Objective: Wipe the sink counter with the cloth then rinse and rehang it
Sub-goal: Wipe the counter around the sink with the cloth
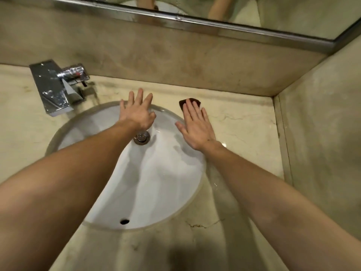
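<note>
Dark brown cloth (190,103) is all I can see of the rag, a small folded edge poking out past the fingers (192,112) of my right hand (196,127), which lies flat and spread on it, pressing it to the counter (244,133) rather than gripping it. The cloth sits on the strip of counter between the far rim of the basin (148,173) and the back edge, towards the right back corner. My left hand (137,114) hovers, or perhaps rests, over the far rim of the basin, fingers splayed and holding nothing; from this angle I cannot say whether it touches.

I judge the wiping to be under way, with the rinse and the rehang both still to come. To do this stroke well I would keep the palm flat so the whole cloth bears on the stone, and sweep in overlapping passes from the back edge towards the basin, so that water and grit fall into the bowl rather than being pushed into the right back corner. There is a wet sheen along the counter at the right of the basin and near its front edge; that wants a pass. The tap (58,89) at the left back is spattered, and the counter around its base will need the cloth folded small to get in close. The left hand is best kept clear of the wiped path.
</note>
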